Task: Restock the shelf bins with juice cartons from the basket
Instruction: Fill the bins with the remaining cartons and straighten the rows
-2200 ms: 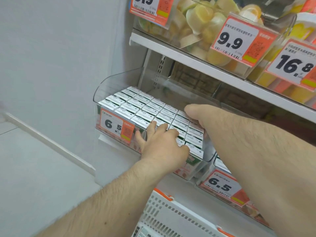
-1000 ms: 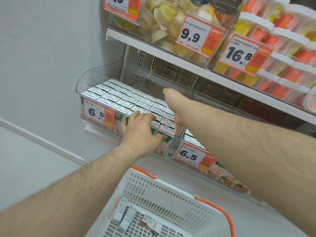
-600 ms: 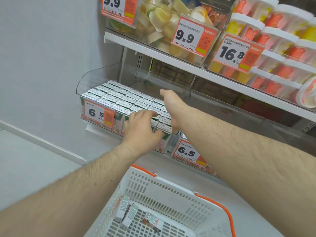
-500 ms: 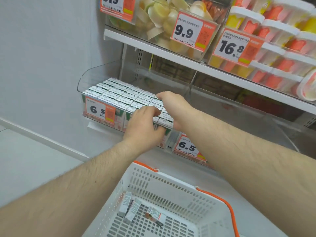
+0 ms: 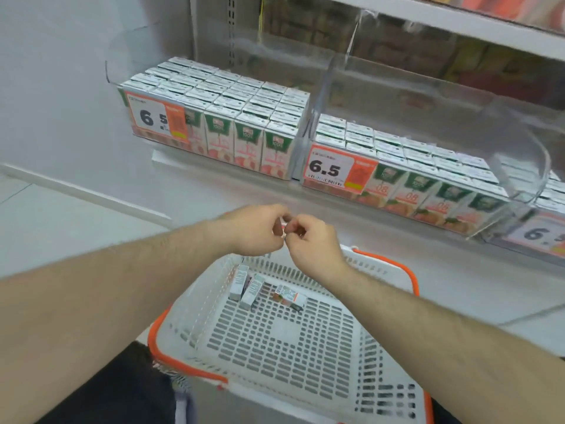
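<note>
White shelving fronted by clear plastic bins fills the upper half of the view, with a pale floor below. At the centre, the left hand (image 5: 253, 229) and the right hand (image 5: 312, 240) meet fingertip to fingertip above the far rim of the basket (image 5: 382, 267); both have curled fingers and seem to pinch something small with a red and white edge between them, though it is too hidden to name. Both bare forearms run in from 7 and 4 o'clock.

Directly under the hands, toward 6 o'clock, the white slotted basket with orange handles sits low in the view. Three juice cartons (image 5: 253, 289) lie on their sides at its far end, two close together and one just beside them to the right; the remaining floor of the basket shows only its slots.

Out toward 11 o'clock, the left bin (image 5: 122, 71) is packed with upright cartons in tight rows, and a price tag (image 5: 159, 117) reading 6.5 hangs on its front. Toward 1 o'clock, the middle bin (image 5: 519, 148) holds several rows of similar cartons at a lower level, with its own 6.5 tag (image 5: 336, 169). At 3 o'clock a third bin (image 5: 550, 191) is cut by the frame edge. Blurred orange packaging shows on the upper shelf (image 5: 458, 22) at 1 o'clock.
</note>
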### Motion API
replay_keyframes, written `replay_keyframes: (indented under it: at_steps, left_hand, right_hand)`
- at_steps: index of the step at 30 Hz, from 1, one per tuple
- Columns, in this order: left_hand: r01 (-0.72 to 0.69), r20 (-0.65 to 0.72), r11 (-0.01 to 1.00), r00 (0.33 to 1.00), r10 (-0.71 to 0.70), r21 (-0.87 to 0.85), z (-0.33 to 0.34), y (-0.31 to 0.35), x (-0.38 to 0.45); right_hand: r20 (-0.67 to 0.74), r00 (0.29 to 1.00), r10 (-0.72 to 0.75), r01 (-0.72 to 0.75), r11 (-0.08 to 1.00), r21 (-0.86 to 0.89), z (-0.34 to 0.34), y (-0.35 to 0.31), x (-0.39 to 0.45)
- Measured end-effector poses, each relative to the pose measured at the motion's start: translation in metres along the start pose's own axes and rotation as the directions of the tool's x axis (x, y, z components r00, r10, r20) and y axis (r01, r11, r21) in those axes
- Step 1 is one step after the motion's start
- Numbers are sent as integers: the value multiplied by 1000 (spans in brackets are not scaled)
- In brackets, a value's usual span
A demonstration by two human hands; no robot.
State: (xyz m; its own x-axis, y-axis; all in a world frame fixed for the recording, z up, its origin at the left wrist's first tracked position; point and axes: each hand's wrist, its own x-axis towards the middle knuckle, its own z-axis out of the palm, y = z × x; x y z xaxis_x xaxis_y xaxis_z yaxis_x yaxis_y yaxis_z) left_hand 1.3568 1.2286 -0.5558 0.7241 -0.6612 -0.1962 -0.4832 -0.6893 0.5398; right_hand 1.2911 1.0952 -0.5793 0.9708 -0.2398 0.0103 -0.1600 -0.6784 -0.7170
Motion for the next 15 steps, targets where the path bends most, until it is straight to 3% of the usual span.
replay_keyframes:
  at_steps: [6, 15]
  left_hand:
    - [142, 289, 954, 932, -219, 264, 44, -40, 13]
    - [496, 188, 859, 839, -511, 122, 156, -94, 57]
  right_hand:
    - [67, 985, 158, -155, 987, -42, 12, 76, 3]
    - [136, 911, 390, -379, 920, -102, 75, 174, 17]
